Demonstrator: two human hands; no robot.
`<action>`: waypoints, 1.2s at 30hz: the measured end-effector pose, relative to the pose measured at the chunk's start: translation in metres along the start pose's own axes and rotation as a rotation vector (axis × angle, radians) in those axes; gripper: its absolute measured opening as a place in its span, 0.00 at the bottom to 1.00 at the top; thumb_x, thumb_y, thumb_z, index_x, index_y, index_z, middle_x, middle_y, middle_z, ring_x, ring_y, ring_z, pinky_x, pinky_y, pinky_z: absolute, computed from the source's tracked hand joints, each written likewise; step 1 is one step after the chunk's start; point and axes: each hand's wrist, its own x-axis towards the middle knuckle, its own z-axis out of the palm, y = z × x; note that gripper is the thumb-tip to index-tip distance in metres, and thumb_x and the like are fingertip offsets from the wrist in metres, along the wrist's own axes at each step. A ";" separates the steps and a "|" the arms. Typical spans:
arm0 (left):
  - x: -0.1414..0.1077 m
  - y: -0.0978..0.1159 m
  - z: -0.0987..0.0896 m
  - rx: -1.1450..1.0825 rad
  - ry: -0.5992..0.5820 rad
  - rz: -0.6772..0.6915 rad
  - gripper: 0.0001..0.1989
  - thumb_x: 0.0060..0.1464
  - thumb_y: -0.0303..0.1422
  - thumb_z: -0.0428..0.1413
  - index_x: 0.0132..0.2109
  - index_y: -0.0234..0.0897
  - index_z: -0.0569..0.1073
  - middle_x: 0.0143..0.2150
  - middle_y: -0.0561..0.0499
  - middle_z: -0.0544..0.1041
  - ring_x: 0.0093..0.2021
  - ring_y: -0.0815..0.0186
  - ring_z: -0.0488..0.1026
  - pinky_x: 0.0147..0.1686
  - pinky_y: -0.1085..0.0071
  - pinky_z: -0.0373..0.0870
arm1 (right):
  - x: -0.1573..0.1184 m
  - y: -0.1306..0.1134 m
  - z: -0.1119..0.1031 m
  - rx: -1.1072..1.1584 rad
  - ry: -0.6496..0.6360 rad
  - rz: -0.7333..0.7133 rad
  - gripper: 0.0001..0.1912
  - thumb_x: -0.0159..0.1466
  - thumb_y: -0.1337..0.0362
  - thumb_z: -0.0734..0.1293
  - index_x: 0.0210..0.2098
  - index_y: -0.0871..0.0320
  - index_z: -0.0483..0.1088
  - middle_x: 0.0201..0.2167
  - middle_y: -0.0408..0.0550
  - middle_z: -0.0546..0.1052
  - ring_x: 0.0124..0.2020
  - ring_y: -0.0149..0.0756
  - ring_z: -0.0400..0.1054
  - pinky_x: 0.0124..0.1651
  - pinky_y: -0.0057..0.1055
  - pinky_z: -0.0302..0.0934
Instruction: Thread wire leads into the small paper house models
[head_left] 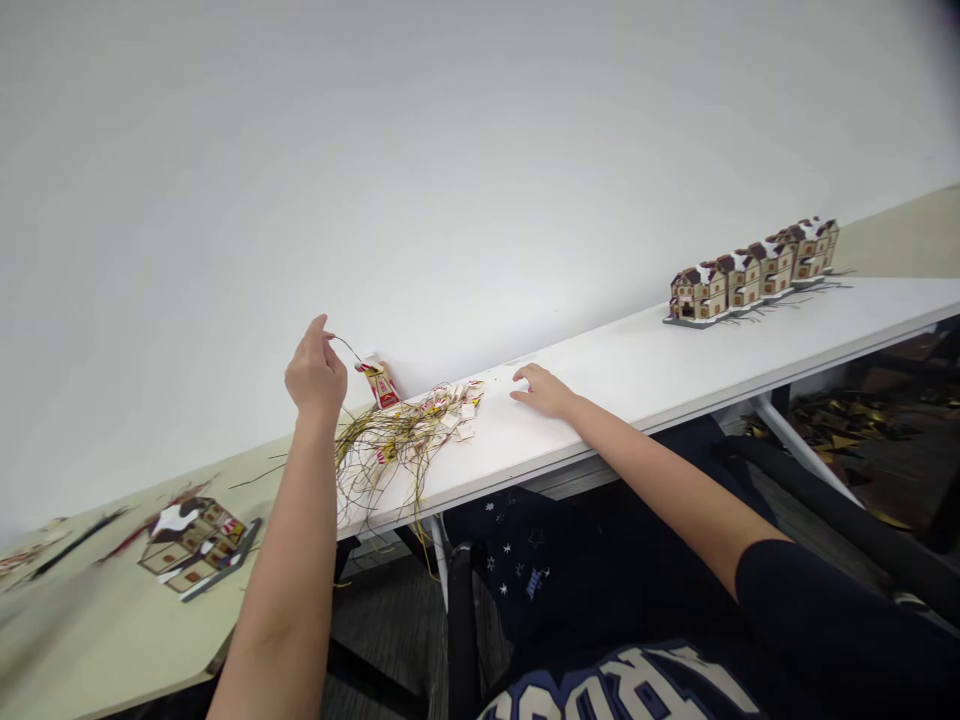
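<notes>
My left hand is raised above the bench, its thumb and fingers pinched on one end of a thin dark wire. The wire's other end reaches a small red-and-white piece at the top of a red, yellow and white carton, which stands by the wall. Below it lies a tangled heap of wires with small white and red-striped pieces at their ends. My right hand rests low over the white bench to the right of the heap, thumb and fingers apart, holding nothing.
A row of several snow-roofed model houses stands on the white bench at the right. One more model house sits tilted in view on the cream table at the left, beside dark and red wires. Gold scraps lie below, right.
</notes>
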 end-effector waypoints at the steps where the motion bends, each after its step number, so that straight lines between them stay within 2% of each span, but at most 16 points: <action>1: -0.001 0.001 0.000 0.014 0.021 -0.011 0.23 0.60 0.26 0.43 0.62 0.36 0.64 0.49 0.43 0.77 0.45 0.63 0.74 0.48 0.67 0.67 | 0.000 0.000 0.000 0.000 0.001 -0.001 0.15 0.63 0.61 0.68 0.47 0.59 0.68 0.53 0.53 0.69 0.38 0.33 0.69 0.47 0.33 0.62; 3: -0.005 0.000 0.002 0.008 -0.031 -0.053 0.23 0.60 0.26 0.44 0.61 0.36 0.65 0.48 0.44 0.78 0.42 0.63 0.75 0.47 0.67 0.67 | 0.001 0.000 0.000 -0.002 0.000 -0.006 0.15 0.63 0.61 0.68 0.48 0.59 0.68 0.53 0.53 0.69 0.39 0.34 0.69 0.48 0.33 0.62; 7: -0.015 -0.010 0.017 -0.121 -0.297 -0.160 0.20 0.56 0.27 0.48 0.55 0.39 0.69 0.41 0.48 0.79 0.27 0.68 0.72 0.37 0.71 0.69 | 0.002 0.002 0.001 -0.003 -0.004 -0.003 0.15 0.63 0.61 0.67 0.47 0.59 0.68 0.53 0.53 0.69 0.39 0.33 0.69 0.49 0.33 0.62; 9: -0.021 -0.014 0.027 -0.184 -0.317 -0.254 0.20 0.55 0.29 0.47 0.55 0.39 0.69 0.43 0.48 0.79 0.22 0.71 0.69 0.32 0.73 0.68 | 0.002 0.002 0.002 0.000 -0.006 0.001 0.15 0.63 0.61 0.67 0.47 0.59 0.68 0.53 0.52 0.69 0.38 0.33 0.69 0.48 0.33 0.62; 11: -0.027 -0.017 0.036 -0.228 -0.287 -0.396 0.21 0.55 0.30 0.46 0.56 0.38 0.68 0.44 0.47 0.78 0.20 0.73 0.67 0.27 0.74 0.67 | 0.002 0.002 0.002 0.003 -0.006 -0.003 0.14 0.63 0.61 0.67 0.47 0.58 0.68 0.53 0.52 0.69 0.37 0.32 0.69 0.48 0.33 0.62; 14: -0.038 -0.023 0.049 -0.306 -0.285 -0.583 0.22 0.53 0.30 0.47 0.56 0.35 0.67 0.46 0.45 0.77 0.19 0.75 0.67 0.24 0.75 0.65 | 0.001 0.001 0.001 -0.001 -0.003 -0.008 0.14 0.62 0.61 0.68 0.46 0.58 0.69 0.52 0.52 0.69 0.36 0.32 0.69 0.48 0.33 0.62; 15: -0.042 -0.025 0.053 -0.344 -0.336 -0.621 0.23 0.52 0.30 0.48 0.56 0.35 0.66 0.46 0.44 0.76 0.20 0.75 0.69 0.24 0.75 0.65 | 0.000 0.000 0.001 -0.005 -0.003 -0.006 0.13 0.62 0.62 0.68 0.46 0.58 0.69 0.52 0.52 0.69 0.36 0.32 0.69 0.48 0.33 0.62; 17: -0.051 -0.033 0.057 -0.428 -0.553 -0.652 0.27 0.50 0.32 0.52 0.59 0.34 0.65 0.46 0.43 0.76 0.24 0.71 0.73 0.24 0.75 0.65 | 0.000 -0.001 0.000 -0.008 -0.007 0.000 0.13 0.62 0.62 0.68 0.46 0.58 0.69 0.52 0.51 0.69 0.37 0.32 0.69 0.48 0.33 0.62; 19: -0.060 -0.041 0.058 -0.461 -0.820 -0.630 0.31 0.46 0.34 0.56 0.59 0.33 0.65 0.45 0.43 0.77 0.30 0.65 0.76 0.26 0.74 0.67 | -0.001 -0.002 -0.001 -0.003 -0.013 0.005 0.13 0.62 0.62 0.68 0.46 0.57 0.69 0.52 0.51 0.69 0.37 0.32 0.69 0.48 0.33 0.62; 21: -0.068 -0.049 0.053 -0.418 -0.990 -0.567 0.32 0.42 0.37 0.59 0.57 0.32 0.68 0.45 0.42 0.78 0.37 0.60 0.77 0.29 0.72 0.69 | -0.001 -0.002 -0.001 0.002 -0.013 0.004 0.13 0.62 0.62 0.68 0.46 0.57 0.69 0.52 0.51 0.69 0.37 0.32 0.69 0.48 0.33 0.62; 23: -0.072 -0.054 0.042 -0.313 -1.012 -0.499 0.31 0.40 0.38 0.58 0.54 0.32 0.71 0.44 0.42 0.79 0.42 0.57 0.76 0.33 0.70 0.71 | 0.000 -0.001 0.000 0.000 -0.009 -0.002 0.14 0.62 0.62 0.68 0.47 0.58 0.69 0.52 0.52 0.69 0.38 0.33 0.69 0.48 0.33 0.62; 27: -0.082 -0.054 0.007 -0.030 -0.908 -0.410 0.26 0.43 0.38 0.54 0.50 0.31 0.73 0.44 0.40 0.79 0.45 0.55 0.76 0.42 0.65 0.71 | 0.001 0.003 0.002 -0.013 -0.005 -0.013 0.13 0.62 0.62 0.68 0.46 0.59 0.69 0.51 0.53 0.69 0.41 0.35 0.69 0.49 0.34 0.62; 30: -0.099 -0.045 -0.016 0.009 -0.997 -0.356 0.21 0.45 0.39 0.52 0.45 0.34 0.75 0.41 0.43 0.79 0.42 0.55 0.76 0.43 0.64 0.70 | 0.002 0.004 0.003 -0.006 -0.003 -0.021 0.13 0.62 0.63 0.68 0.46 0.59 0.69 0.51 0.52 0.69 0.42 0.35 0.69 0.49 0.34 0.62; 33: -0.122 -0.035 -0.022 0.021 -1.078 -0.277 0.16 0.44 0.35 0.52 0.40 0.37 0.75 0.37 0.47 0.79 0.39 0.58 0.76 0.41 0.67 0.69 | 0.001 0.004 0.003 0.003 -0.002 -0.013 0.13 0.62 0.63 0.68 0.46 0.59 0.69 0.51 0.53 0.69 0.42 0.35 0.69 0.49 0.34 0.62; 36: -0.139 -0.029 -0.017 0.069 -1.087 -0.231 0.13 0.44 0.32 0.51 0.38 0.37 0.75 0.37 0.46 0.79 0.39 0.58 0.76 0.41 0.68 0.68 | 0.001 0.003 0.003 -0.001 -0.003 -0.018 0.13 0.62 0.63 0.68 0.45 0.59 0.70 0.51 0.53 0.69 0.42 0.35 0.69 0.49 0.34 0.62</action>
